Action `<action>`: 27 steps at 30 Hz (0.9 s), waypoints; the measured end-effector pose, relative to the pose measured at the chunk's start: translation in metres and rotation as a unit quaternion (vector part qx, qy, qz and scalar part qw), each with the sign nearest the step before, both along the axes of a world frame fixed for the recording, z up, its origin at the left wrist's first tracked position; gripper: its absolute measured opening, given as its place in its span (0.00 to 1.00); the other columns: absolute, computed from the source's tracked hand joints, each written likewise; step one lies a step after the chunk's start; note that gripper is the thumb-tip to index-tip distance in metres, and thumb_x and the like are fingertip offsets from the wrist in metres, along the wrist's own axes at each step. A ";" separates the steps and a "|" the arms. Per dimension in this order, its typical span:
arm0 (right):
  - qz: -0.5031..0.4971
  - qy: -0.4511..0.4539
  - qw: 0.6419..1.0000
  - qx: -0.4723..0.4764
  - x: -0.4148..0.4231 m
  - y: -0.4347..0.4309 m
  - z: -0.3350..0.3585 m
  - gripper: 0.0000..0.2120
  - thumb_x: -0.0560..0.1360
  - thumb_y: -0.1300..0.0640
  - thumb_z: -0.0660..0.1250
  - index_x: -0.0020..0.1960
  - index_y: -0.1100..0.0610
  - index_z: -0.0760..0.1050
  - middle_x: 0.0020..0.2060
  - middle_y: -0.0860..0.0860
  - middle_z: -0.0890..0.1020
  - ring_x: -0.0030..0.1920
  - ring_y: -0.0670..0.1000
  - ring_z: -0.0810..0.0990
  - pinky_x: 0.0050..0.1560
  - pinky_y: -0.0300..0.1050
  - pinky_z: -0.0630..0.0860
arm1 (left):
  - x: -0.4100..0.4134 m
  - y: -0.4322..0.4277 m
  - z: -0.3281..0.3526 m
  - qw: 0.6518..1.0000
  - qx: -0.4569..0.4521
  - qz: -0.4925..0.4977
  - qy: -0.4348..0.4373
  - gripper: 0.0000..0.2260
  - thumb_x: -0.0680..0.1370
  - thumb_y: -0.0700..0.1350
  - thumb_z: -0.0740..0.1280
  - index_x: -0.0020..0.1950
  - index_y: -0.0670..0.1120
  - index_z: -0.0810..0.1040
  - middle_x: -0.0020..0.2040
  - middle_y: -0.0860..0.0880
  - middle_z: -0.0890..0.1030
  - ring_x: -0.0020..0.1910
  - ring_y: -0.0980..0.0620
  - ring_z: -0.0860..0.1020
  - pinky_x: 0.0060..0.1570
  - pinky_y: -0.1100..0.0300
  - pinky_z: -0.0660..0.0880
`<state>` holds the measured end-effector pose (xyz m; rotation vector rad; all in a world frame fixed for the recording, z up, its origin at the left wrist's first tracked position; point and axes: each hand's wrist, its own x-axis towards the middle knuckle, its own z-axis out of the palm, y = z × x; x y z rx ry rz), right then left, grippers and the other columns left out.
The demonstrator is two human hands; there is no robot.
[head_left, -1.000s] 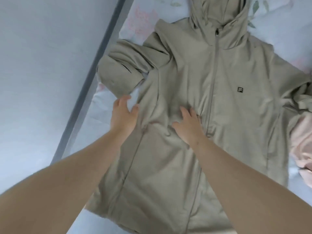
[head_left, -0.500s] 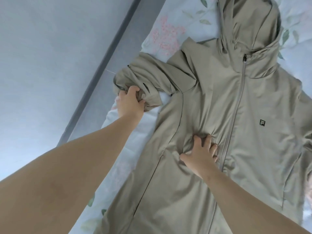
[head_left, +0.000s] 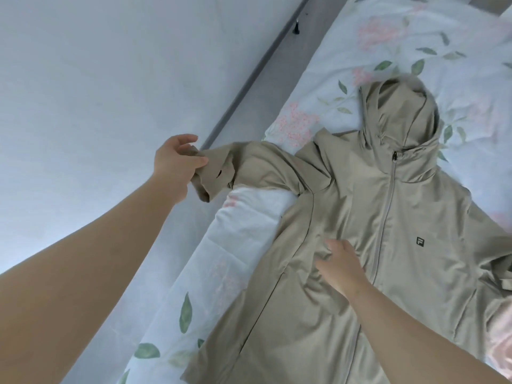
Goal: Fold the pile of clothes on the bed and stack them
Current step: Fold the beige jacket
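A beige hooded zip jacket lies face up on the floral bed sheet, hood pointing away from me. Its left-hand sleeve is stretched out sideways past the bed's edge. My left hand pinches the cuff of that sleeve between thumb and fingers, held out over the gap beside the bed. My right hand presses flat on the jacket's chest, just left of the zip, with the fabric bunched under the fingers. The jacket's other sleeve lies crumpled at the right edge of the view.
A pale wall runs along the left, with a grey strip between it and the mattress. A bit of pink cloth shows at the lower right edge.
My left hand took hold of the folded sleeve's cuff and pulled it out straight to the left. My right hand stayed pressed on the chest.
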<state>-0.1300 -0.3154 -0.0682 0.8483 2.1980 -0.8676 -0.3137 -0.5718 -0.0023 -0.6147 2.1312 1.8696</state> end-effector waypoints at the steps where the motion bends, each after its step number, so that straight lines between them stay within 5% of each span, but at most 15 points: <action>1: 0.005 0.018 1.000 -0.001 -0.005 -0.004 0.013 0.26 0.76 0.54 0.61 0.73 0.53 0.62 0.70 0.51 0.61 0.66 0.56 0.67 0.64 0.54 0.68 | -0.003 -0.006 0.016 1.000 -0.004 0.003 0.011 0.18 0.71 0.29 0.68 0.54 0.49 0.75 0.45 0.50 0.76 0.47 0.49 0.77 0.48 0.57 0.76; 6: -0.014 0.056 0.998 -0.018 -0.030 -0.015 0.070 0.13 0.77 0.58 0.60 0.59 0.61 0.70 0.56 0.54 0.70 0.48 0.57 0.76 0.46 0.47 0.72 | -0.011 -0.029 0.091 0.998 -0.006 0.011 0.069 0.21 0.71 0.31 0.70 0.59 0.50 0.75 0.54 0.44 0.77 0.51 0.47 0.77 0.52 0.57 0.76; 9: -0.020 0.076 0.997 -0.015 -0.036 -0.020 0.098 0.15 0.76 0.59 0.60 0.60 0.65 0.71 0.54 0.60 0.75 0.42 0.54 0.73 0.41 0.43 0.68 | -0.012 -0.039 0.126 0.995 -0.033 0.020 0.090 0.22 0.72 0.34 0.70 0.64 0.50 0.74 0.53 0.47 0.80 0.52 0.49 0.78 0.54 0.56 0.75; 11: -0.023 0.084 0.996 -0.014 -0.038 -0.022 0.114 0.17 0.75 0.60 0.60 0.60 0.69 0.70 0.55 0.66 0.75 0.40 0.54 0.71 0.40 0.44 0.66 | -0.011 -0.043 0.144 0.995 -0.046 0.006 0.089 0.16 0.73 0.35 0.69 0.58 0.50 0.77 0.52 0.49 0.81 0.53 0.49 0.78 0.53 0.56 0.75; 15: -0.026 0.099 0.994 -0.024 -0.033 -0.024 0.136 0.18 0.76 0.60 0.60 0.62 0.70 0.70 0.56 0.67 0.76 0.43 0.59 0.75 0.41 0.43 0.65 | -0.006 -0.041 0.168 0.989 -0.070 -0.020 0.126 0.10 0.74 0.34 0.67 0.49 0.48 0.79 0.43 0.54 0.80 0.50 0.51 0.78 0.46 0.62 0.74; 17: -0.026 0.101 0.994 -0.033 -0.027 -0.023 0.141 0.17 0.77 0.59 0.59 0.63 0.66 0.71 0.53 0.60 0.76 0.46 0.55 0.75 0.41 0.42 0.68 | -0.003 -0.034 0.178 0.985 -0.074 -0.066 0.140 0.09 0.75 0.35 0.67 0.47 0.50 0.78 0.44 0.53 0.80 0.49 0.52 0.78 0.47 0.63 0.74; 22: -0.077 0.139 0.986 -0.057 -0.014 -0.020 0.152 0.16 0.78 0.58 0.60 0.65 0.58 0.70 0.58 0.54 0.75 0.51 0.51 0.74 0.42 0.41 0.67 | 0.011 0.000 0.182 0.974 -0.111 -0.170 0.105 0.09 0.78 0.41 0.65 0.58 0.47 0.77 0.55 0.49 0.77 0.54 0.51 0.73 0.52 0.60 0.69; 24: -0.095 0.149 0.982 -0.066 -0.010 -0.019 0.157 0.16 0.78 0.58 0.60 0.65 0.58 0.70 0.56 0.53 0.75 0.46 0.49 0.74 0.41 0.40 0.68 | 0.018 0.009 0.180 0.948 -0.195 -0.218 0.130 0.08 0.79 0.41 0.61 0.55 0.47 0.78 0.54 0.49 0.78 0.53 0.49 0.73 0.47 0.58 0.69; 27: -0.102 0.151 0.981 -0.068 0.000 -0.015 0.164 0.16 0.78 0.58 0.59 0.66 0.58 0.69 0.52 0.51 0.74 0.46 0.49 0.75 0.40 0.41 0.69 | 0.025 0.009 0.179 0.814 -0.488 -0.259 0.180 0.12 0.79 0.40 0.56 0.56 0.49 0.78 0.55 0.48 0.76 0.55 0.46 0.71 0.43 0.57 0.66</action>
